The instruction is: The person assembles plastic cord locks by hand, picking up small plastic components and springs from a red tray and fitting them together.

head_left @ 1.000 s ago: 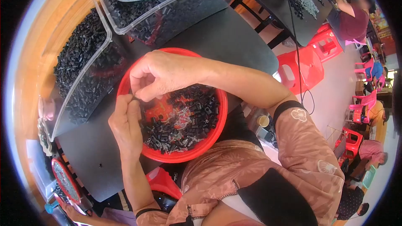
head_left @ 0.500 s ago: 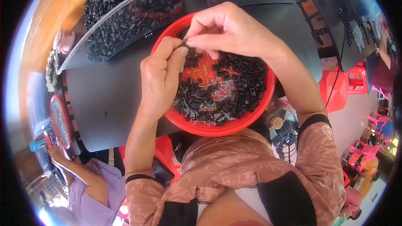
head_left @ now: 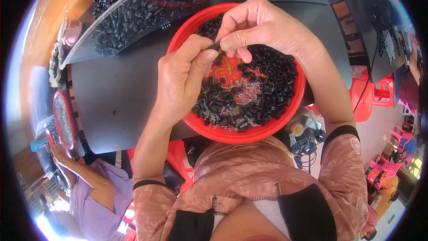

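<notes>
Above a red basin (head_left: 244,137), both hands meet with fingertips almost touching. My left hand (head_left: 182,76) pinches a small dark part (head_left: 216,46) between thumb and forefinger. My right hand (head_left: 263,29) is closed on the other end of the same part, thumb against the forefinger. Its exact kind is mostly hidden by the fingers. Inside the basin lie many small black plastic pieces (head_left: 278,78), heaped mainly along the right and lower sides. Small metal coil springs (head_left: 247,93) are scattered among them near the middle. A patch of the basin's patterned floor shows beneath my hands.
A clear-walled bin of black pieces (head_left: 129,33) stands at the upper left on the dark table (head_left: 107,89). Farther left, a person in a purple top (head_left: 100,187) works near another red tray (head_left: 63,120). Red stools (head_left: 361,98) stand at right.
My hands and the basin appear slightly farther right in view, along with some of the surroundings. Both hands stay pinched together at the small part; its end shows a little more.
</notes>
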### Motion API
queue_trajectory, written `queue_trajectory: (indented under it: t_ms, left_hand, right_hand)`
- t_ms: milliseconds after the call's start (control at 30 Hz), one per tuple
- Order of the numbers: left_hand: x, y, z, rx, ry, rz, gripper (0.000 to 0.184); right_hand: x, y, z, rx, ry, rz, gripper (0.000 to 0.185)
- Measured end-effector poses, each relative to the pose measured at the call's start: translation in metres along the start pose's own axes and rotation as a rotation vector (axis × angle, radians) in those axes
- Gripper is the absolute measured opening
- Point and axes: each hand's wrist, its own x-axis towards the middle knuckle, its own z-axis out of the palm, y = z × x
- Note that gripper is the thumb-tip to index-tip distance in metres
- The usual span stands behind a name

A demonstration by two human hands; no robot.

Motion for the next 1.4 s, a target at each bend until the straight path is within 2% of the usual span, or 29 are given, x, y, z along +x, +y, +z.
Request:
queue_trajectory:
  t_ms: [333, 500, 833, 933, 1133, 1400]
  left_hand:
    - [0.001, 0.000, 0.000, -0.024, 0.004, -0.075, 0.015]
    - [0.001, 0.003, 0.000, 0.041, 0.010, -0.089, 0.015]
    - [0.001, -0.003, 0.003, 0.130, 0.086, 0.033, 0.010]
    - [0.000, -0.002, 0.001, 0.056, 0.055, -0.006, 0.013]
    - [-0.001, 0.005, 0.002, 0.023, 0.032, -0.027, 0.007]
    - [-0.001, 0.006, 0.001, 0.075, -0.010, 0.030, 0.005]
  right_hand:
    - [-0.002, 0.002, 0.008, -0.155, 0.079, -0.178, 0.014]
    - [-0.003, 0.002, 0.011, -0.233, 0.106, -0.188, 0.010]
    - [-0.002, 0.001, 0.014, -0.308, 0.134, -0.148, 0.009]
    - [0.000, 0.003, 0.010, -0.177, 0.114, -0.184, 0.014]
    - [-0.001, 0.001, -0.004, 0.056, -0.029, 0.032, 0.021]
    - [0.001, 0.002, -0.005, 0.055, -0.045, 0.091, 0.020]
